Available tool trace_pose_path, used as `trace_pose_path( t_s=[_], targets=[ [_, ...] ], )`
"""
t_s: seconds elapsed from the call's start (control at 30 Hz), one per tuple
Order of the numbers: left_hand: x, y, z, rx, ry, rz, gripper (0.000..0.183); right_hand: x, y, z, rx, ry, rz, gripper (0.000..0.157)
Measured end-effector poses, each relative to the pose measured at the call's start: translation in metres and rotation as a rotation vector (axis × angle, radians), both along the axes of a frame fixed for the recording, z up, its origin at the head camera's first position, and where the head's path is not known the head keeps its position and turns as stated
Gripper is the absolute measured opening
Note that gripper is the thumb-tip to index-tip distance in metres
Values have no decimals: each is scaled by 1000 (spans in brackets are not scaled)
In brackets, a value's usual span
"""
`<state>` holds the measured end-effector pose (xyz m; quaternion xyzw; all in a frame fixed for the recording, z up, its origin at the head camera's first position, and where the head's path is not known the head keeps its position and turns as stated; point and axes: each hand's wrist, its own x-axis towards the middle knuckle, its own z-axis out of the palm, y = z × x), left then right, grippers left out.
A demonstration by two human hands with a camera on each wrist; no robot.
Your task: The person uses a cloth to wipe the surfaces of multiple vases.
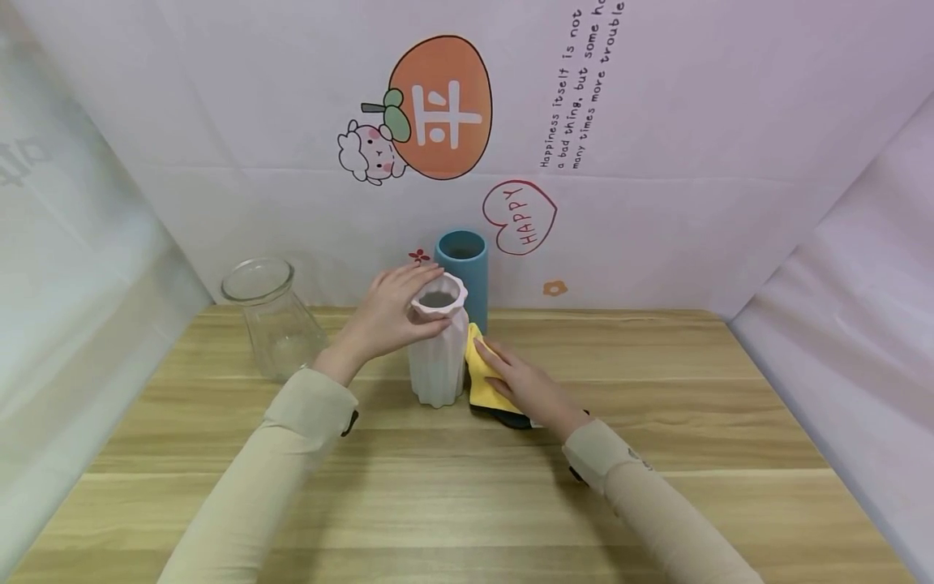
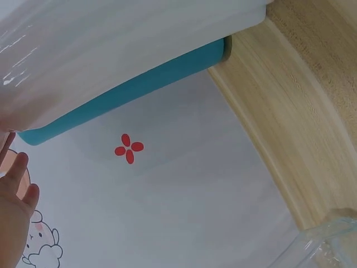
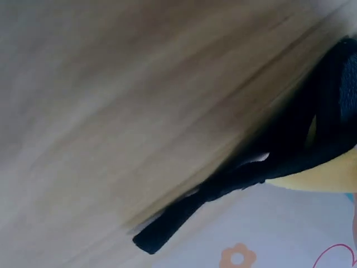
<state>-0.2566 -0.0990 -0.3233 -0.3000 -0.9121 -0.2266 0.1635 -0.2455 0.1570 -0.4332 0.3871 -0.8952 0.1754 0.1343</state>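
Observation:
A white fluted vase (image 1: 436, 369) stands upright on the table, its scalloped mouth facing up. My left hand (image 1: 390, 312) grips it near the rim, thumb in front and fingers behind. In the left wrist view the glossy side of the white vase (image 2: 134, 50) fills the top. My right hand (image 1: 527, 381) holds a yellow cloth (image 1: 481, 385) with a dark border at the vase's right side; whether cloth and vase touch cannot be made out. A black strip (image 3: 170, 226) and some yellow fabric (image 3: 318, 176) show in the right wrist view, where the hand is mostly hidden.
Directly behind the white vase rises a tall blue cylindrical vase (image 1: 476, 280). To the left is a clear glass vase (image 1: 284, 341) with a wide mouth. The wooden table (image 1: 467, 503) meets a printed white backdrop (image 1: 642, 243) at the back.

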Motion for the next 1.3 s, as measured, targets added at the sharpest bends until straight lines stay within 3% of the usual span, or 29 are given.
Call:
trace_pose_path(
  t_s=[0.23,0.47,0.67,1.03,1.3],
  targets=[
    [-1,1,-1,3,-10,-20,67,-1,0,6,-125,61,26,62],
    [-1,1,3,6,-78,-44,69,-6,-8,33,-281,177,83,63],
    [0,0,6,-4,-142,-45,71,-7,-11,49,-277,260,122,62],
    [0,-3,0,-24,-24,-2,69,-5,-6,38,-147,240,92,62],
    [0,-2,-2,9,-35,-16,67,-4,1,18,-107,210,113,62]
  ],
)
